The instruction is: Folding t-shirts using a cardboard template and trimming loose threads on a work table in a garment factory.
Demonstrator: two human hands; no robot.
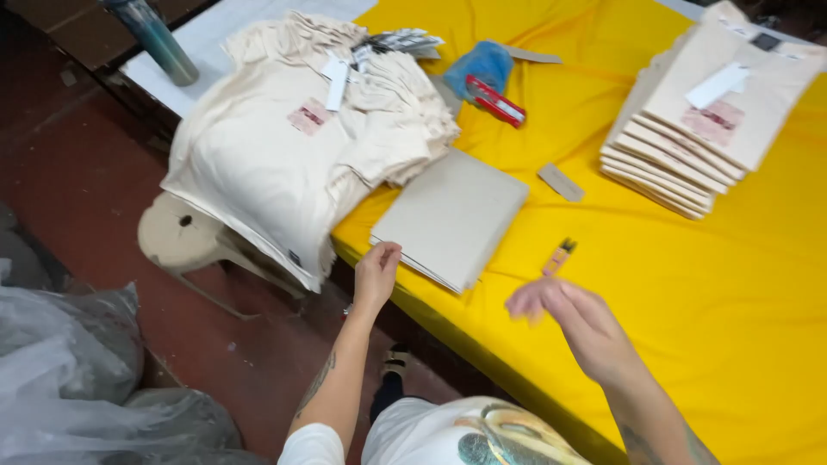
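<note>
From the head camera, the left hand point(376, 274) reaches to the near corner of a stack of grey cardboard sheets point(450, 215) lying on the yellow-covered table point(715, 301). Its fingertips touch or nearly touch the stack's edge at the table's rim; the fingers are loosely together and clamp nothing. The right hand point(573, 320) hovers open above the yellow cloth, fingers spread and blurred, holding nothing. Just beyond its fingertips lies a small orange and black object point(560, 256), too small to identify.

Beyond the left fingers and to their left, a loose heap of cream shirts point(293, 146) with white tags hangs over the table edge onto a plastic stool point(181, 237). Well beyond the right fingers, on the far right, sits a neat stack of folded cream shirts point(689, 129). A red tool point(495, 101) on a blue cloth point(480, 65) lies past the cardboard.

The cardboard's near corner sits right at the table's rim, so a careless pull by one corner could probably fan the sheets or tip them to the floor. The overhanging heap also looks liable to slide if nudged.
</note>
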